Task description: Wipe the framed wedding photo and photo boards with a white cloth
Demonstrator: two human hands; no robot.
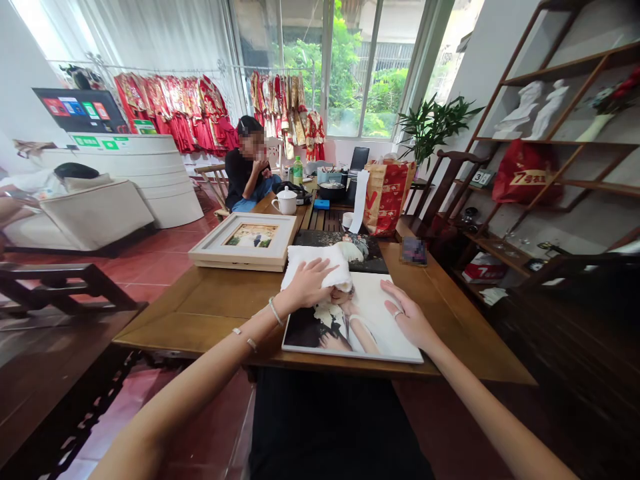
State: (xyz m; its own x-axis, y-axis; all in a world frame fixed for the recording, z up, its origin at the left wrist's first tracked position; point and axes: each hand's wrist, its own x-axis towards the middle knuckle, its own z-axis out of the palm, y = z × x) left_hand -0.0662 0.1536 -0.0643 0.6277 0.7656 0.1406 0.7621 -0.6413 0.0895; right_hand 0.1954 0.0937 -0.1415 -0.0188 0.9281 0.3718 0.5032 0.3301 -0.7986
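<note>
In front of me lies a large photo panel [370,327] with a white border, printed with a person in white against a dark area. My left hand [311,283] rests spread on a folded white towel [315,257], which covers the panel's upper left part. The fingers lie flat over the cloth, not wrapped round it. At the panel's right side my right hand [407,313], wearing a ring, lies flat with fingers stretched along its surface. Behind the panel, a darker printed picture [367,252] is partly hidden by the towel.
A pale framed photo [245,241] sits on the wooden table [200,307] at left. Farther back are a lidded white mug [286,201], a red paper bag [393,197] and a blurred small item [413,251]. Another person [250,163] sits at the far end.
</note>
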